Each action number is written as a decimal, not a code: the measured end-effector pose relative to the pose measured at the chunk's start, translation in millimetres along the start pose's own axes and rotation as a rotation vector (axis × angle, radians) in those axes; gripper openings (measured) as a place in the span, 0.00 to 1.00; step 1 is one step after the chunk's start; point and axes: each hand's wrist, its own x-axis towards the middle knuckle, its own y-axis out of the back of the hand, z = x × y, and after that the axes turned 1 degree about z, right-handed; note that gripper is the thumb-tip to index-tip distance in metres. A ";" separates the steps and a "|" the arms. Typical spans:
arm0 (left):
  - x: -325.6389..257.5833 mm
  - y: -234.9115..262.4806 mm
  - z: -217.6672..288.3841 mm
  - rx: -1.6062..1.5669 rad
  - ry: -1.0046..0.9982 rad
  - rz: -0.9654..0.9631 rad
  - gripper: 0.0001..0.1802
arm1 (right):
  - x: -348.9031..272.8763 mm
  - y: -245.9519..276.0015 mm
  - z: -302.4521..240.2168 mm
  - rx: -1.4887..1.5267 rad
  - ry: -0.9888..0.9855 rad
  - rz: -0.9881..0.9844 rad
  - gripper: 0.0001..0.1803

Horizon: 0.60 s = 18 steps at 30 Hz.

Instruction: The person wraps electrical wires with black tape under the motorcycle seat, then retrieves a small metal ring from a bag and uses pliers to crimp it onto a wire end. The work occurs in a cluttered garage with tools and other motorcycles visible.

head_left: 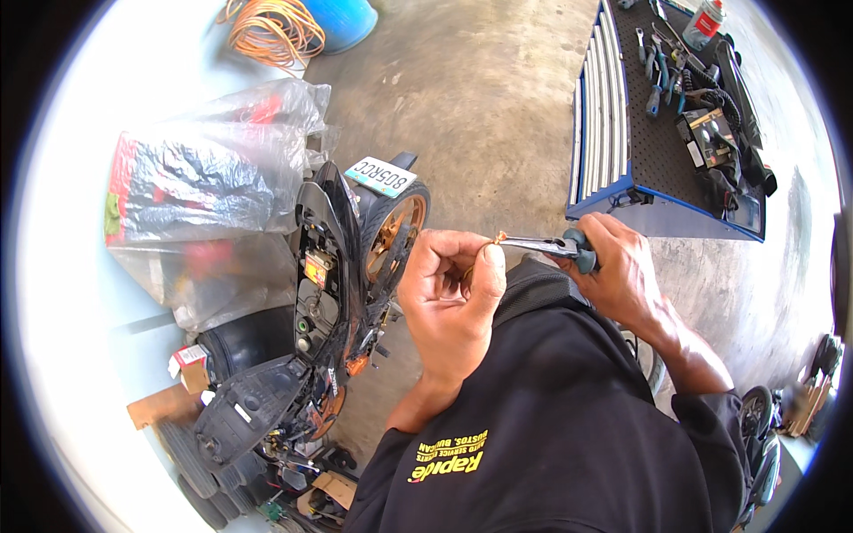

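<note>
In front of my torso, my left hand (453,306) is closed in a pinch, thumb against forefinger. A tiny copper-coloured piece (501,237) shows at its fingertips, too small to tell whether it is a wire end or a terminal. My right hand (622,271) is wrapped round the dark grips of long-nose pliers (544,245). The slim jaws point left and meet the copper-coloured piece. Left of my hands stands a black motorcycle (360,266) with its under-seat bay uncovered, where a battery (317,268) with a red and yellow label shows.
A tool cabinet (604,115) stands at the far right, with hand tools (662,71), a spray can (704,25) and a small box (708,138) on top. Plastic sheeting (213,195) covers things at left. An orange hose coil (275,34) lies by a blue drum (342,22). Tyres (191,457) are stacked lower left.
</note>
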 end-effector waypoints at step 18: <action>2.9 -6.1 -10.4 0.126 -0.154 -0.042 0.09 | 12.1 -11.7 31.2 0.034 0.095 0.062 0.15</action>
